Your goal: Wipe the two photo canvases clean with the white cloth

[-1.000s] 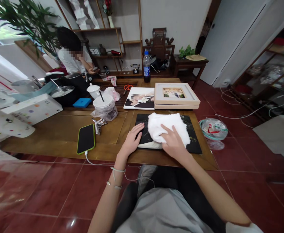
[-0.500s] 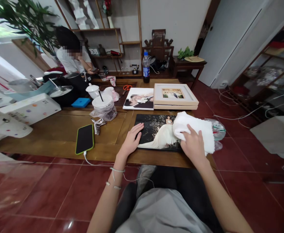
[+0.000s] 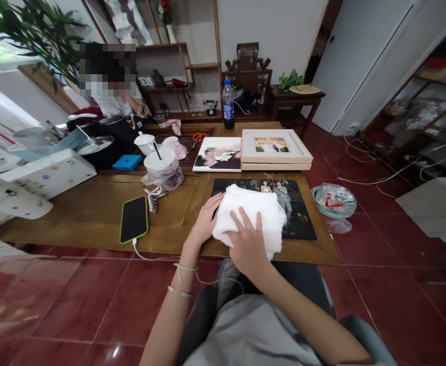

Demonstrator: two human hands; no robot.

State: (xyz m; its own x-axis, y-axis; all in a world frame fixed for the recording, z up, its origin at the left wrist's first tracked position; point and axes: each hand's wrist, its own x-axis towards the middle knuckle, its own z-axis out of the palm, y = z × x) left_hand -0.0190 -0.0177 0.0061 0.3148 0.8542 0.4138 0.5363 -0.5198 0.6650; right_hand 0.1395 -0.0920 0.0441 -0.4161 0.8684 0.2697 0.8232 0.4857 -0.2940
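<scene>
Right hand (image 3: pixel 248 244): I have it laid on a white towel (image 3: pixel 271 218), fingers spread. Towel covers the left part of a photo (image 3: pixel 301 218) on the table (image 3: pixel 96 211). Left hand (image 3: pixel 205 218): fingers extended, beside the towel. Containers: blue-capped bottle (image 3: pixel 228 104), dark liquid (image 3: pixel 229 122) inside; lidded cup (image 3: pixel 156 161) with a black straw (image 3: pixel 157 150), standing in a plastic bag (image 3: pixel 174 179); floor bin (image 3: pixel 315 199), clear plastic (image 3: pixel 331 193) and something red (image 3: pixel 333 205) inside.
</scene>
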